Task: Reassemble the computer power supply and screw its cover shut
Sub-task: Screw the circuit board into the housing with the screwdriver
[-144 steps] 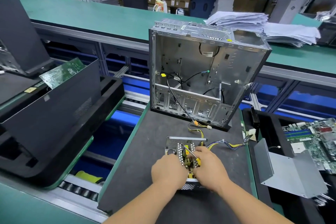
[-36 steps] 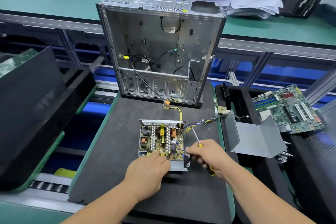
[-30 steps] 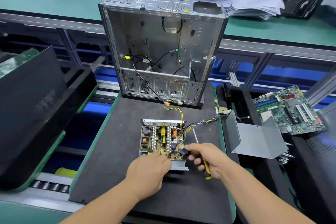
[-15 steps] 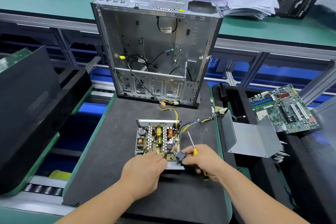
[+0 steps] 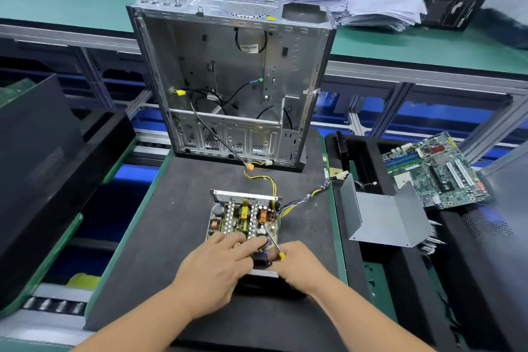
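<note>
My left hand [image 5: 217, 263] lies over the near edge of the open power supply [image 5: 243, 217], fingers stretched forward onto the circuit board and touching a small black part [image 5: 260, 259] between my two hands; it steadies, I'd say, more than it grips. If it leans too hard, it could bend the components under my fingertips. My right hand [image 5: 300, 263], just beside it, is curled round the screwdriver [image 5: 275, 243], whose bare shaft angles up over the board. That tip could slip and scratch the board or snag the coloured wires [image 5: 300, 200] trailing off beyond my right hand. The grey metal cover [image 5: 383, 220] sits well off to my right, not yet fitted.

My hands hide the near wall of the supply, so I can't tell how the black part seats, or whether my right fingers also pinch it.
</note>
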